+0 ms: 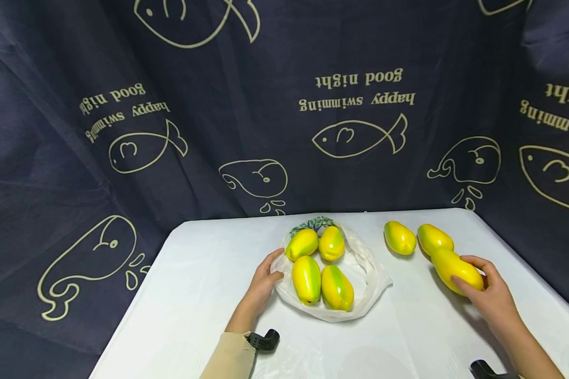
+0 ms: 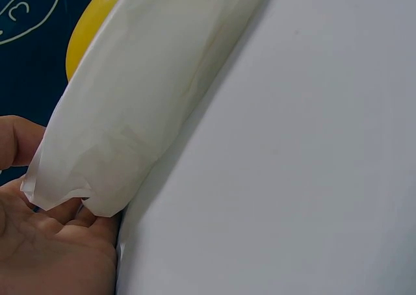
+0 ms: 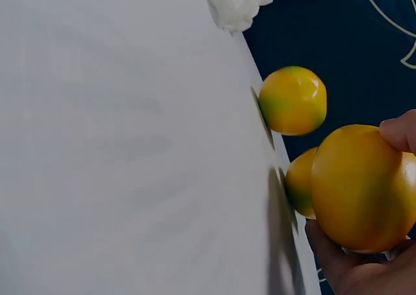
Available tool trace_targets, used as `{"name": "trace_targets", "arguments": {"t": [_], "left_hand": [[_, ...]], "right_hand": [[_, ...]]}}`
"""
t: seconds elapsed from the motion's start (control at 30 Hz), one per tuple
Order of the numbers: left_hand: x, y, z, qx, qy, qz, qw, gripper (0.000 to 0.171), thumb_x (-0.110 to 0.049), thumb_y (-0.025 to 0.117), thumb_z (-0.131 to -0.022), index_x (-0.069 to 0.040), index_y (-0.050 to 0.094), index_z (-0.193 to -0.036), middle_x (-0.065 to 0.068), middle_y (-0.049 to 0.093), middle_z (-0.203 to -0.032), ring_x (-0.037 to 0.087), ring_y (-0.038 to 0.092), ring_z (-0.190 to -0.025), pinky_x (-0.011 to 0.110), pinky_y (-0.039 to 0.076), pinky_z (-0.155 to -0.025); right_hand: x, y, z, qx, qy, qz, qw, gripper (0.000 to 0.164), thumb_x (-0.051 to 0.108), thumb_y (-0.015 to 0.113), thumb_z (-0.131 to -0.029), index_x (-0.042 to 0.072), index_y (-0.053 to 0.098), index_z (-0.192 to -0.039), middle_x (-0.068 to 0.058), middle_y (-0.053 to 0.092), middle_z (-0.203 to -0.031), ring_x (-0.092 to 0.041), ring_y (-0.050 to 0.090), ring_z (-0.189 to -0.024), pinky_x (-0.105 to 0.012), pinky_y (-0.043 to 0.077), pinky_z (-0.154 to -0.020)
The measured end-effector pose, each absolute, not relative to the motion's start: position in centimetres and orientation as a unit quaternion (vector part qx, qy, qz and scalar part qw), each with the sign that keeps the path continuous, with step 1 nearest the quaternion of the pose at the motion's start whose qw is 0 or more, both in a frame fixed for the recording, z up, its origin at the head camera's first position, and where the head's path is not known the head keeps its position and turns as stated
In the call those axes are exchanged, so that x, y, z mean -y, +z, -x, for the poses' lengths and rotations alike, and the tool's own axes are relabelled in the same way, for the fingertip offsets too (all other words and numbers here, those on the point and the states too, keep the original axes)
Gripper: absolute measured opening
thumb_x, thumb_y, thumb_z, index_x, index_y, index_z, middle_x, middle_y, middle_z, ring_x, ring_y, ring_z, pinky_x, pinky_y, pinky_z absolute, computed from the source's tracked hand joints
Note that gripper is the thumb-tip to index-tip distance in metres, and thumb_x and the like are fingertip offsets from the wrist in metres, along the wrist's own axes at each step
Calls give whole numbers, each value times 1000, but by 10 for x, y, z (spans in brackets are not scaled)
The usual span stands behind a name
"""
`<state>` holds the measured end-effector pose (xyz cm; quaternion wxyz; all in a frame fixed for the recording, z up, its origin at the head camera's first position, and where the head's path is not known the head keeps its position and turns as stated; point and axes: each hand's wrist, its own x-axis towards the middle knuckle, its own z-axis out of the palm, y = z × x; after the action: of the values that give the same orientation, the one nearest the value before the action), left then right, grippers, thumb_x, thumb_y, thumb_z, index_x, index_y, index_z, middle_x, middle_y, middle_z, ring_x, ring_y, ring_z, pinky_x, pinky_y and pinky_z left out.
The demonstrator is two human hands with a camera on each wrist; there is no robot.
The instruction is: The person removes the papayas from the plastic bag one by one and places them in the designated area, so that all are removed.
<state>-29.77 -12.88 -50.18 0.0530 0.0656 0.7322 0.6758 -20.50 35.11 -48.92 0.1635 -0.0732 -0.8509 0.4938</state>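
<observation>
My right hand (image 1: 495,295) grips a glossy yellow mango (image 1: 457,271), thumb on one side and fingers on the other; in the right wrist view the held mango (image 3: 361,188) bulges out between thumb and fingers. It overlaps another yellow-green mango (image 1: 434,239) behind it, and a further mango (image 1: 400,238) lies to the left of that. At the centre a thin white plastic bag (image 1: 372,279) lies open with its sides rolled down, several mangoes (image 1: 306,280) inside. My left hand (image 1: 262,287) holds the bag's left edge; up close, the bag's side (image 2: 149,87) passes between thumb and fingers.
A white-covered table (image 1: 208,263) carries everything. Behind it and at both sides hangs a dark blue cloth (image 1: 265,131) with fish and whale drawings. A green tree print (image 1: 315,223) shows at the bag's far side. Each wrist wears a black strapped device (image 1: 264,340).
</observation>
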Motion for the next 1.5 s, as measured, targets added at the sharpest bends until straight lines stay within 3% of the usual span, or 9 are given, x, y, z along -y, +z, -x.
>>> {"name": "trace_targets", "arguments": {"t": [0.4, 0.63, 0.83, 1.07, 1.33, 1.5], "left_hand": [[129, -504, 298, -738, 670, -64, 51, 68, 1, 51, -84, -19, 46, -149, 6, 29, -165, 32, 11, -157, 59, 4, -126], [129, -504, 299, -736, 672, -64, 52, 68, 1, 51, -85, -19, 46, -149, 6, 28, -165, 31, 10, -157, 60, 3, -126], [129, -503, 296, -737, 670, -66, 51, 69, 2, 50, -84, -18, 45, -150, 7, 28, -165, 33, 10, -157, 61, 3, -125], [129, -504, 298, -740, 668, -54, 57, 67, -1, 52, -85, -23, 47, -148, 2, 29, -165, 28, 12, -157, 57, 5, -127], [129, -503, 297, -735, 673, -63, 53, 68, 1, 51, -84, -19, 46, -149, 5, 29, -165, 30, 11, -157, 58, 4, -127], [129, -503, 297, -735, 673, -62, 54, 69, 2, 52, -84, -19, 46, -149, 6, 28, -166, 31, 9, -157, 59, 3, -126]], "right_hand": [[-355, -498, 207, 865, 469, 101, 149, 56, 35, 69, -93, 30, 44, -143, 37, 35, -110, 15, 38, -89, -8, 38, -67], [-356, -501, 210, 872, 455, 115, 140, 64, 40, 67, -94, 19, 40, -148, 12, 45, -125, 19, 33, -91, -6, 36, -67], [-354, -503, 210, 877, 443, 114, 144, 70, 40, 65, -95, 9, 35, -151, -3, 44, -130, 18, 31, -93, -10, 34, -68], [-353, -502, 211, 878, 443, 125, 133, 75, 44, 63, -95, 11, 30, -154, -14, 39, -142, 18, 28, -97, -15, 33, -76], [-351, -501, 211, 885, 432, 127, 120, 78, 46, 60, -97, 8, 26, -156, -24, 34, -149, 8, 33, -105, -21, 35, -86], [-350, -501, 211, 886, 432, 118, 122, 78, 45, 59, -97, 6, 26, -156, -26, 32, -152, 9, 33, -107, -17, 33, -84]]}}
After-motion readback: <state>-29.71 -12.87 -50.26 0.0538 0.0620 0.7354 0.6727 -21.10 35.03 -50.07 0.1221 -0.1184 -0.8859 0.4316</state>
